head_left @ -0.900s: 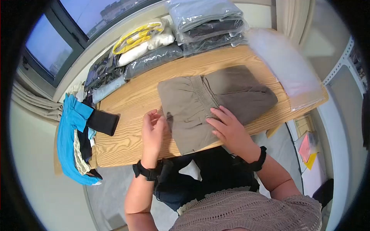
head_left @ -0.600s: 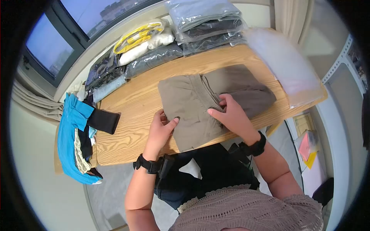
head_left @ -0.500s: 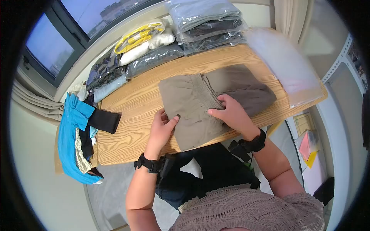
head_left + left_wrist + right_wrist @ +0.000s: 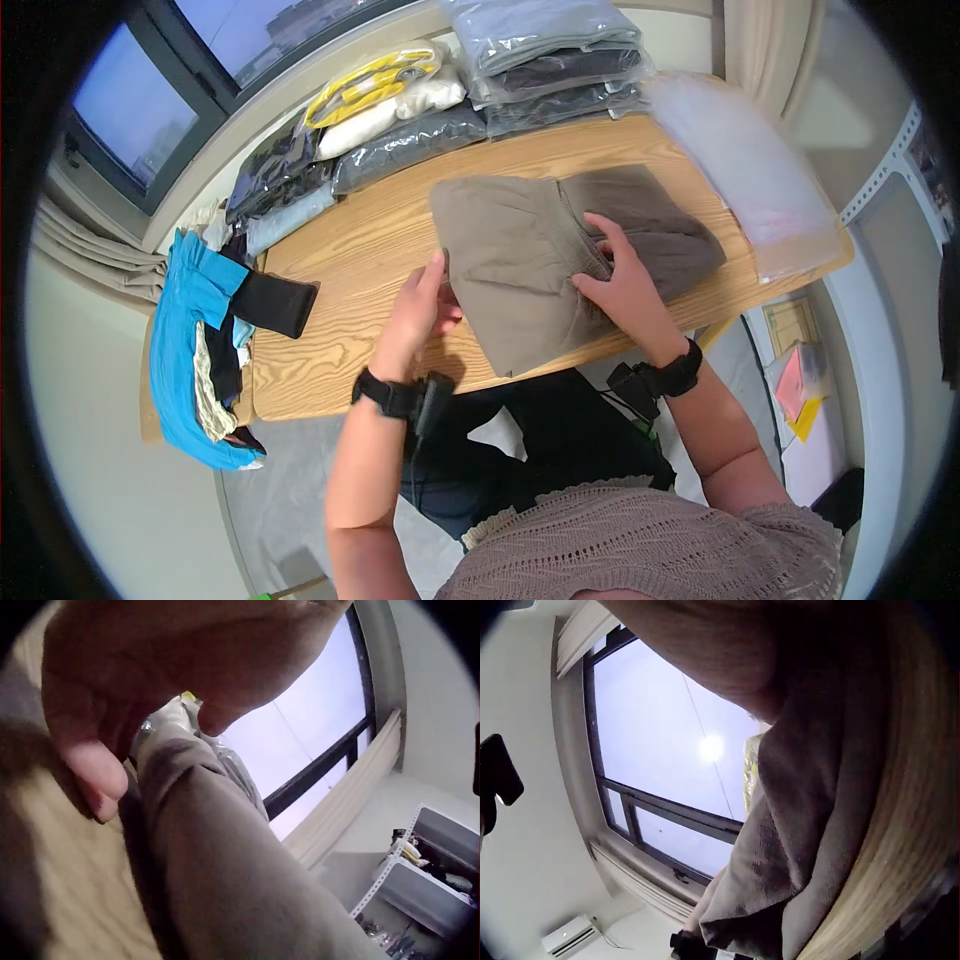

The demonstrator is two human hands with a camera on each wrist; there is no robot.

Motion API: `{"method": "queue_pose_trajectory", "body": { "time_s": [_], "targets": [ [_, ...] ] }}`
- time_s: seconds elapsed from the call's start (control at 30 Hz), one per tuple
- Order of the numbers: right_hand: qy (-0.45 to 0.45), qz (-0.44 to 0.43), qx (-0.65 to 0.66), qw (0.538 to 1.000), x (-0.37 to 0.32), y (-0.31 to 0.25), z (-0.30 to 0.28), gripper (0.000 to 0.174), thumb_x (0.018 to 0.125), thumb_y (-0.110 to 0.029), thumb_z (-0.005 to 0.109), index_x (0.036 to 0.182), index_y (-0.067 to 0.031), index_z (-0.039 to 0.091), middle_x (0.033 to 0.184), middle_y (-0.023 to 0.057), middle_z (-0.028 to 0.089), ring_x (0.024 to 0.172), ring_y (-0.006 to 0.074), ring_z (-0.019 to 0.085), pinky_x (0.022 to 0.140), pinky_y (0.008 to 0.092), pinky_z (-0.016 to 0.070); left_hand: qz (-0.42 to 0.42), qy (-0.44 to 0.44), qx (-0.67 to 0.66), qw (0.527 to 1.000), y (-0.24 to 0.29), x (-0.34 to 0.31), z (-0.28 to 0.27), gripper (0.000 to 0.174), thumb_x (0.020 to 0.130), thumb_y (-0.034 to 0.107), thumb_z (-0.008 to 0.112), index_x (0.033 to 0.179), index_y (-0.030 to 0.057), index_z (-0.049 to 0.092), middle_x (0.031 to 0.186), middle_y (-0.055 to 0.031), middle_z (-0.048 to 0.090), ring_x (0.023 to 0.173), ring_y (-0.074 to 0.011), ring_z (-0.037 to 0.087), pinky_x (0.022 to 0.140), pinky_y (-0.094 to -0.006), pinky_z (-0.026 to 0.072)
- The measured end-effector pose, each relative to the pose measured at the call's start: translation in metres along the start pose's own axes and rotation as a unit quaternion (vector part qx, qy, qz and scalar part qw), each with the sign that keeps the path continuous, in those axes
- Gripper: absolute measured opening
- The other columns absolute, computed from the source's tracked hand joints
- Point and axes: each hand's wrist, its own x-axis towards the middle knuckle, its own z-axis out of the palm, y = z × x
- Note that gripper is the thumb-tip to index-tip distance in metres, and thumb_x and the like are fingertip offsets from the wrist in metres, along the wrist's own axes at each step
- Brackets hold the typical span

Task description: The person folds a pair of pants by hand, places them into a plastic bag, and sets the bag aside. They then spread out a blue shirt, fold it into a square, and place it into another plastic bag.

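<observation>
Grey-brown trousers (image 4: 520, 255) with a gathered waistband lie folded on the wooden table (image 4: 340, 370) in the head view. My left hand (image 4: 412, 305) is at their left edge, thumb up beside the cloth and fingers loosely bent below. In the left wrist view, those fingers (image 4: 105, 780) hang beside the raised fold, a dark gap between. My right hand (image 4: 630, 285) pinches the trousers near the waistband, its thumb on the upper layer and some fingertips hidden in the fold. From the right wrist, the cloth (image 4: 780, 832) bunches up beneath the hand.
Several bagged garments (image 4: 410, 135) line the table's back, beside a taller bagged stack (image 4: 550, 70). Clear plastic bags (image 4: 750, 180) lie at the right end. A blue garment (image 4: 195, 350) and a black piece of cloth (image 4: 275, 303) hang and lie at the left end.
The trousers' left part has shifted right and away from the body. My left thumb has come off the top of the cloth to its edge; the right hand's index finger has spread outward.
</observation>
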Motion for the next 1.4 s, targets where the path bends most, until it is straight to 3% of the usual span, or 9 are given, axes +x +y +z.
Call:
{"method": "queue_pose_trajectory", "body": {
  "time_s": [0.07, 0.4, 0.5, 0.57, 0.77, 0.97, 1.03, 1.23, 1.4],
  "targets": [
    [0.013, -0.102, -0.055, 0.993, 0.001, 0.01, 0.002, 0.058, 0.074, -0.013, 0.067, 0.127, -0.012, 0.044, 0.119, 0.0183, 0.053, 0.111, 0.0317, 0.051, 0.095, 0.0386, 0.041, 0.006, -0.014, -0.007, 1.0, 0.008, 0.014, -0.008, 0.049, 0.092, 0.05, 0.046, 0.106, 0.0044, 0.056, 0.086, -0.0048, 0.06, 0.072, -0.0119, 0.055, 0.059, -0.023, 0.0449],
    [-0.015, -0.048, -0.008, 0.999, -0.006, -0.001, 0.002, 0.053, 0.071, -0.016, 0.072, 0.12, -0.0094, 0.052, 0.122, 0.0127, 0.055, 0.113, 0.0296, 0.052, 0.096, 0.0371, 0.04, 0.125, 0.007, 0.094, 0.988, 0.027, 0.075, -0.015, 0.028, 0.096, 0.033, 0.046, 0.096, 0.0067, 0.056, 0.083, -0.0018, 0.061, 0.07, -0.0104, 0.057, 0.06, -0.0228, 0.0459],
    [0.195, -0.244, -0.366, 0.877, -0.024, -0.02, 0.017, 0.052, 0.069, -0.024, 0.075, 0.115, -0.0099, 0.055, 0.118, 0.0087, 0.056, 0.111, 0.0276, 0.051, 0.095, 0.0394, 0.0386, 0.135, 0.006, 0.094, 0.986, 0.029, 0.079, -0.022, 0.023, 0.097, 0.027, 0.046, 0.092, 0.0058, 0.054, 0.079, -0.0025, 0.061, 0.068, -0.0108, 0.058, 0.061, -0.0228, 0.0469],
    [-0.045, -0.395, -0.167, 0.902, -0.031, -0.029, 0.024, 0.048, 0.066, -0.029, 0.075, 0.108, -0.0117, 0.059, 0.114, 0.005, 0.057, 0.109, 0.0254, 0.052, 0.093, 0.0405, 0.0381, 0.125, 0.003, 0.082, 0.989, 0.031, 0.079, -0.026, 0.022, 0.096, 0.024, 0.047, 0.089, 0.0052, 0.053, 0.078, -0.0027, 0.061, 0.067, -0.011, 0.058, 0.061, -0.0228, 0.0474],
    [-0.093, -0.428, -0.181, 0.881, -0.028, -0.013, 0.05, 0.029, 0.067, -0.028, 0.074, 0.092, -0.0127, 0.069, 0.107, -0.0015, 0.062, 0.106, 0.0207, 0.054, 0.083, 0.0359, 0.0438, 0.219, 0.033, 0.096, 0.97, 0.042, 0.083, -0.026, 0.021, 0.095, 0.015, 0.047, 0.104, -0.0008, 0.059, 0.077, -0.0044, 0.062, 0.064, -0.012, 0.059, 0.058, -0.0249, 0.0492],
    [-0.076, -0.444, -0.165, 0.877, -0.028, -0.007, 0.055, 0.015, 0.072, -0.024, 0.071, 0.082, -0.0139, 0.069, 0.092, -0.0063, 0.064, 0.094, 0.0168, 0.055, 0.075, 0.0338, 0.0435, 0.317, 0.073, 0.37, 0.87, 0.049, 0.098, -0.02, 0.017, 0.088, 0.009, 0.053, 0.094, -0.0034, 0.063, 0.068, -0.0136, 0.061, 0.062, -0.0206, 0.061, 0.059, -0.0305, 0.0491],
    [-0.074, -0.433, -0.169, 0.882, -0.029, -0.007, 0.056, 0.013, 0.071, -0.023, 0.071, 0.08, -0.0145, 0.068, 0.084, -0.0065, 0.063, 0.082, 0.0153, 0.055, 0.069, 0.0313, 0.0431, 0.448, 0.094, 0.484, 0.745, 0.044, 0.108, -0.021, 0.015, 0.082, 0.007, 0.056, 0.089, -0.0038, 0.062, 0.073, -0.0191, 0.061, 0.065, -0.0315, 0.061, 0.062, -0.036, 0.0489],
    [-0.089, -0.468, -0.131, 0.87, -0.03, 0.0, 0.052, 0.018, 0.064, -0.02, 0.074, 0.08, -0.0124, 0.07, 0.077, -0.0034, 0.06, 0.071, 0.0161, 0.053, 0.06, 0.0313, 0.0419, 0.506, 0.114, 0.477, 0.709, 0.045, 0.13, -0.028, 0.013, 0.08, 0.006, 0.055, 0.085, -0.0028, 0.062, 0.076, -0.0202, 0.061, 0.066, -0.0351, 0.06, 0.062, -0.0375, 0.0493],
    [-0.13, -0.45, -0.132, 0.874, -0.033, -0.001, 0.049, 0.017, 0.066, -0.02, 0.073, 0.081, -0.0132, 0.068, 0.08, -0.0034, 0.06, 0.074, 0.0156, 0.054, 0.065, 0.0312, 0.0422, 0.378, 0.071, 0.392, 0.836, 0.04, 0.127, -0.025, 0.015, 0.085, 0.009, 0.056, 0.087, -0.0051, 0.06, 0.071, -0.0149, 0.06, 0.061, -0.0246, 0.062, 0.055, -0.0328, 0.0496]
  ]
}}
